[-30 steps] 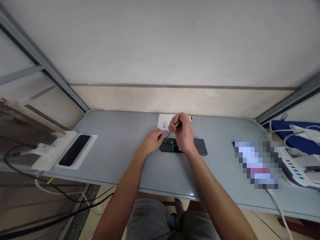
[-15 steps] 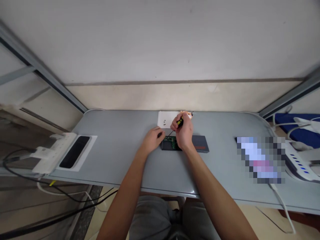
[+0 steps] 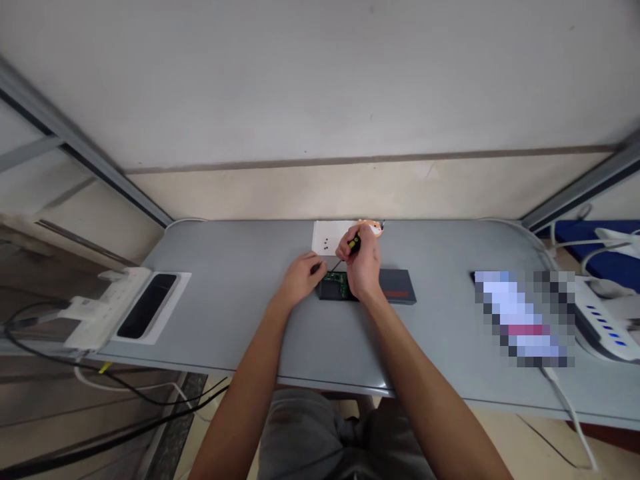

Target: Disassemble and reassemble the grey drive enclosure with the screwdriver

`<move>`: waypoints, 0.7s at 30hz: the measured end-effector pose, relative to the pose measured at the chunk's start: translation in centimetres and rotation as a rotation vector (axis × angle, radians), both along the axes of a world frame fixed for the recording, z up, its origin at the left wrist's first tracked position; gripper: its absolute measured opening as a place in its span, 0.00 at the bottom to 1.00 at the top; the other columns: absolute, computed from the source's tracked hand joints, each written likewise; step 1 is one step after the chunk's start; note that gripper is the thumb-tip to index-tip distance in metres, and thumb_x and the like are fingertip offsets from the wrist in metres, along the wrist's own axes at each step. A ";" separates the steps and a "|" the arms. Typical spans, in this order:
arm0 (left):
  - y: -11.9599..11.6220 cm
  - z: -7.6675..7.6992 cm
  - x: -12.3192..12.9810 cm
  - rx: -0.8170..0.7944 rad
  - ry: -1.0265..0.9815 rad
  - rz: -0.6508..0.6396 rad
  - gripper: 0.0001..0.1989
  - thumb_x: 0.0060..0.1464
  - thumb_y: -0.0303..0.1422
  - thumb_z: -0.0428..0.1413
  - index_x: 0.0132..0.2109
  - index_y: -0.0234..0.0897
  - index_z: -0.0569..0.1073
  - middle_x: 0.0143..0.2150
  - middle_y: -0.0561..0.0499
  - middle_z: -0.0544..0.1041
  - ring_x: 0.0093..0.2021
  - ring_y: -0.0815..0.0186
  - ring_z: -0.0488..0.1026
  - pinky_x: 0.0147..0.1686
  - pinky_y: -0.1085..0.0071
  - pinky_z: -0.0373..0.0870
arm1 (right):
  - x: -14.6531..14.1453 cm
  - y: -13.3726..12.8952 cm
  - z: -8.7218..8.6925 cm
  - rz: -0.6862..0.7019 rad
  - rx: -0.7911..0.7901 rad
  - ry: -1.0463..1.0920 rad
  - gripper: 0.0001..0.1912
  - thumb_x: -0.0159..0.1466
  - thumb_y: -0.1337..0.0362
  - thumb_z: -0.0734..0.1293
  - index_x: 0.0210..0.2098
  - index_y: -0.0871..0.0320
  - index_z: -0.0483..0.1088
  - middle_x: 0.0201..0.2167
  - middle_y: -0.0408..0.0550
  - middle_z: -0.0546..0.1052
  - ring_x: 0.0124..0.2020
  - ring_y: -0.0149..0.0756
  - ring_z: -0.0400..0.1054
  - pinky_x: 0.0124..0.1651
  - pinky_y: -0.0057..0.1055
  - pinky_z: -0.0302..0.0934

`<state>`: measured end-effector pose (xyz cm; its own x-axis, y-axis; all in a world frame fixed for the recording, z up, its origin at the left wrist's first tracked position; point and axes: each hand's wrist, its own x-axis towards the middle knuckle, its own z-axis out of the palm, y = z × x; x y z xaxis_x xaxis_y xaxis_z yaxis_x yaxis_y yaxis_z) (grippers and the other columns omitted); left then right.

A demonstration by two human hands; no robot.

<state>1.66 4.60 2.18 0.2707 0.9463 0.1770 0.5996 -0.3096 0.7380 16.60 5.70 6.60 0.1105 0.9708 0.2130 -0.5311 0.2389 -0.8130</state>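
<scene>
A flat dark grey device case (image 3: pixel 395 285) lies on the desk, its left part showing a green circuit board (image 3: pixel 341 280). My right hand (image 3: pixel 365 261) is closed around a screwdriver (image 3: pixel 354 243) with a black and yellow handle. Its thin shaft slants down and left to the board's upper left edge; my wrist hides the middle of the case. At the left end of the case, my left hand (image 3: pixel 300 275) has its fingers closed by a small dark piece, too small to name. Behind them several tiny dark screws (image 3: pixel 326 245) rest on a white sheet (image 3: pixel 320 230).
An orange and white figure (image 3: pixel 373 227) sits at the sheet's right end. To the left are a dark phone (image 3: pixel 149 307) and a white power strip (image 3: pixel 113 300). A blurred-out phone (image 3: pixel 520 320) with a cable and a white charging block (image 3: pixel 605 327) are at right.
The camera view has shifted slightly. Both hands keep nearly the same place over the case, with the screwdriver tip still at the board's upper left edge.
</scene>
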 end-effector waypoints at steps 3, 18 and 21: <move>0.0 0.1 0.0 0.007 0.000 0.001 0.16 0.67 0.34 0.52 0.29 0.38 0.70 0.33 0.51 0.73 0.34 0.65 0.69 0.39 0.68 0.67 | -0.3 -0.1 0.1 0.014 0.031 -0.050 0.26 0.67 0.35 0.65 0.32 0.50 0.61 0.20 0.35 0.59 0.21 0.30 0.52 0.25 0.29 0.52; 0.0 0.2 -0.1 0.012 0.002 -0.025 0.18 0.68 0.34 0.53 0.27 0.38 0.67 0.32 0.53 0.71 0.34 0.66 0.68 0.40 0.69 0.66 | 0.8 2.5 0.1 0.282 0.038 -0.096 0.27 0.64 0.33 0.69 0.36 0.52 0.68 0.28 0.41 0.68 0.27 0.31 0.63 0.30 0.29 0.61; -0.1 0.2 -0.1 0.016 0.000 -0.031 0.16 0.67 0.33 0.53 0.28 0.38 0.69 0.33 0.52 0.72 0.35 0.65 0.69 0.41 0.69 0.67 | 0.3 2.5 0.1 0.215 -0.004 0.001 0.28 0.64 0.32 0.67 0.37 0.50 0.65 0.25 0.38 0.65 0.24 0.31 0.58 0.27 0.29 0.58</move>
<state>1.59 4.51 2.41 0.3002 0.9344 0.1918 0.5892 -0.3398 0.7330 16.86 8.23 6.74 -0.0994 0.9728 0.2093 -0.5704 0.1166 -0.8131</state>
